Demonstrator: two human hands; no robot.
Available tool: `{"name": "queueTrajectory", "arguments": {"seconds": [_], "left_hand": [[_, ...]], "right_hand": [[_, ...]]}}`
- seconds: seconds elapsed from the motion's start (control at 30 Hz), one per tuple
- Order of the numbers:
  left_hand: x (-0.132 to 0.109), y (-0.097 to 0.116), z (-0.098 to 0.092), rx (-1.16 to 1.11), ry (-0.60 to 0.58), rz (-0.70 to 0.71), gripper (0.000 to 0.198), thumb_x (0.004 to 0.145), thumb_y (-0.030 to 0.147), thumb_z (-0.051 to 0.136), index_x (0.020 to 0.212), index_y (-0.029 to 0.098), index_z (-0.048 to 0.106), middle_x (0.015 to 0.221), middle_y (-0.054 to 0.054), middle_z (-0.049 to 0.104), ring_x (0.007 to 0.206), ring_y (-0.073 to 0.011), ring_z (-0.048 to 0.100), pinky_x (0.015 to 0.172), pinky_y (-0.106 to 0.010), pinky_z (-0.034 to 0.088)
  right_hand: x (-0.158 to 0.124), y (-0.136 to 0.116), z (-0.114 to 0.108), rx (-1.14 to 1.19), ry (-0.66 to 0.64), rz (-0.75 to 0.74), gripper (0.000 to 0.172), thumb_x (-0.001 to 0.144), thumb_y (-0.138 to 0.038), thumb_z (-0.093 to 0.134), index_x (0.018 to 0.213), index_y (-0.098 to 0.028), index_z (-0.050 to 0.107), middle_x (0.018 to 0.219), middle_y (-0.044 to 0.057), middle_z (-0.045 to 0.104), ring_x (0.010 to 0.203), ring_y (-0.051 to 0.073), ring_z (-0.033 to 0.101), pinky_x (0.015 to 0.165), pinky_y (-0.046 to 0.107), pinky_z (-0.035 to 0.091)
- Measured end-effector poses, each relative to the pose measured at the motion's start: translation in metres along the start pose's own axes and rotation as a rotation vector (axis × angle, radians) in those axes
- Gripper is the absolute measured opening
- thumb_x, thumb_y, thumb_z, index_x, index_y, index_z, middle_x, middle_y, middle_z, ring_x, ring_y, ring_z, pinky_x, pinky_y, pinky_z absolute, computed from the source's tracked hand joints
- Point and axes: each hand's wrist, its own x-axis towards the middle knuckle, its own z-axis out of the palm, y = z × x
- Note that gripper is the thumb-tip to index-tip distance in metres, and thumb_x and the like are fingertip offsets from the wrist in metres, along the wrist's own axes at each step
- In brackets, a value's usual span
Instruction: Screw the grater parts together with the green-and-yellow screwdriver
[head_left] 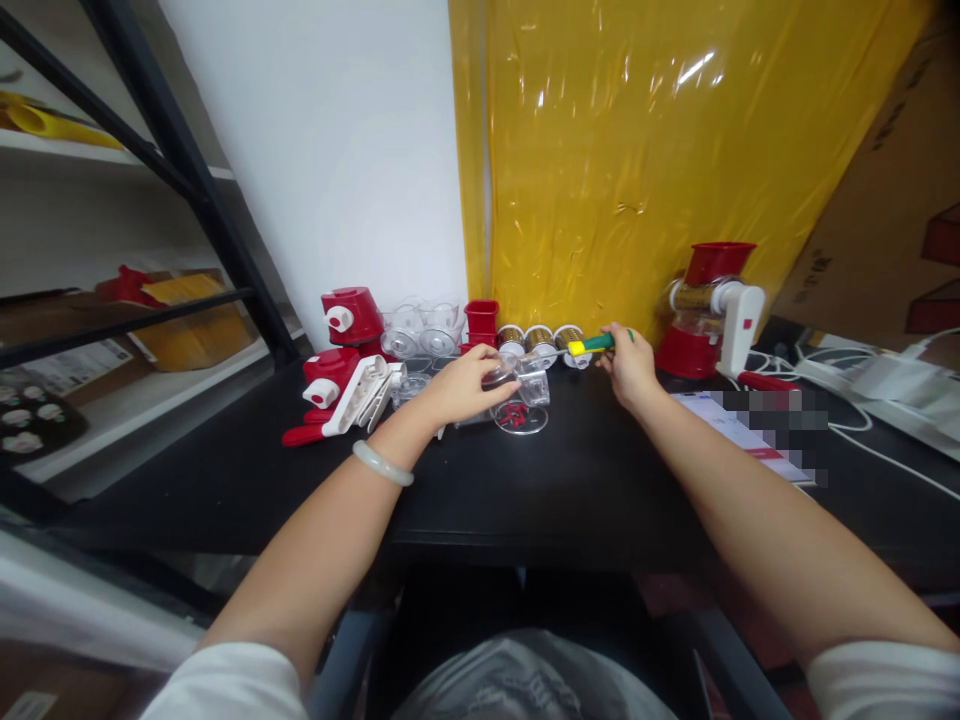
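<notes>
My left hand is closed around a clear plastic part with a short tube-like end, held a little above the black table. In my right hand is a screwdriver with a green and yellow handle. Its thin shaft points left and reaches the clear part; whether the tip touches a screw is too small to tell. Below the clear part lies a round clear disc with small red pieces on or under it.
An assembled red and white rotary grater stands at right, beside a tablet and white cables. Metal grater drums, a red hopper, clear cups, red bases and white crank handles line the back and left.
</notes>
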Motion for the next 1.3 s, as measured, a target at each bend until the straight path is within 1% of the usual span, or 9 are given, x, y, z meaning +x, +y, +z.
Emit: {"name": "queueTrajectory", "arguments": {"seconds": [0.13,0.23,0.33,0.47,0.53,0.67,0.9,1.13,1.3], "left_hand": [[0.0003,0.0008,0.0001,-0.004,0.003,-0.003,0.04,0.093,0.054,0.057,0.105,0.019,0.072,0.119,-0.011,0.061,0.105,-0.0251,0.065,0.1,-0.045,0.052],[0.0004,0.0011,0.0003,-0.009,-0.001,-0.004,0.039,0.093,0.054,0.057,0.104,0.019,0.072,0.119,-0.011,0.061,0.105,-0.0249,0.065,0.1,-0.045,0.052],[0.0003,0.0011,0.0003,-0.005,0.001,0.007,0.04,0.094,0.053,0.056,0.105,0.018,0.072,0.119,-0.011,0.061,0.105,-0.0249,0.065,0.1,-0.044,0.051],[0.0001,0.0009,0.0004,0.005,-0.001,0.01,0.042,0.094,0.053,0.056,0.106,0.017,0.072,0.118,-0.012,0.061,0.104,-0.025,0.065,0.1,-0.044,0.051],[0.0001,0.0008,0.0006,0.003,0.001,0.003,0.041,0.094,0.054,0.056,0.105,0.017,0.072,0.118,-0.012,0.06,0.104,-0.0249,0.065,0.1,-0.044,0.051],[0.0001,0.0007,0.0008,-0.008,0.0,-0.002,0.041,0.093,0.054,0.056,0.104,0.018,0.072,0.117,-0.011,0.061,0.103,-0.0249,0.065,0.1,-0.045,0.052],[0.0001,0.0,0.0006,-0.004,-0.003,-0.006,0.04,0.094,0.053,0.057,0.106,0.018,0.072,0.119,-0.011,0.061,0.104,-0.0248,0.065,0.1,-0.045,0.051],[-0.0003,0.0001,0.0006,-0.014,0.004,0.0,0.04,0.093,0.053,0.057,0.105,0.018,0.072,0.116,-0.011,0.061,0.103,-0.0248,0.065,0.1,-0.045,0.052],[-0.0003,0.0003,0.0008,-0.014,0.009,0.001,0.041,0.093,0.053,0.057,0.105,0.017,0.072,0.116,-0.011,0.061,0.103,-0.0245,0.065,0.1,-0.044,0.052]], "right_hand": [[0.0003,0.0001,0.0018,0.039,0.022,0.045,0.01,0.083,-0.029,0.06,0.078,-0.021,0.057,0.052,-0.009,0.044,0.037,0.007,0.04,0.039,0.02,0.037],[0.0014,0.0015,0.0013,0.076,0.008,0.096,0.009,0.084,-0.029,0.056,0.082,-0.02,0.058,0.059,-0.006,0.052,0.038,0.008,0.046,0.04,0.021,0.04],[0.0028,0.0042,0.0,0.079,-0.006,0.1,0.019,0.087,-0.039,0.056,0.084,-0.02,0.058,0.062,-0.006,0.053,0.038,0.008,0.047,0.041,0.022,0.042],[0.0026,0.0055,0.0004,0.019,0.007,0.039,0.039,0.086,-0.061,0.06,0.082,-0.022,0.055,0.056,-0.007,0.05,0.038,0.008,0.043,0.036,0.021,0.036],[0.0014,0.0042,0.0011,0.014,0.01,0.024,0.041,0.083,-0.062,0.066,0.08,-0.022,0.054,0.05,-0.008,0.044,0.037,0.008,0.04,0.035,0.02,0.035],[-0.0002,0.0015,0.0016,0.029,-0.022,0.04,0.033,0.082,-0.049,0.071,0.077,-0.022,0.054,0.048,-0.011,0.038,0.036,0.006,0.036,0.036,0.019,0.035],[0.0009,0.0004,0.0037,0.073,0.04,0.114,0.002,0.082,-0.023,0.056,0.083,-0.021,0.056,0.054,-0.008,0.046,0.039,0.008,0.043,0.039,0.02,0.04],[0.0014,0.002,0.0024,0.109,0.032,0.132,0.008,0.082,-0.023,0.051,0.086,-0.02,0.057,0.065,-0.006,0.052,0.038,0.007,0.045,0.04,0.021,0.041],[0.0042,0.0072,-0.0022,-0.003,0.016,0.061,0.026,0.09,-0.044,0.052,0.085,-0.02,0.06,0.061,-0.005,0.053,0.039,0.009,0.048,0.039,0.022,0.041]]}}
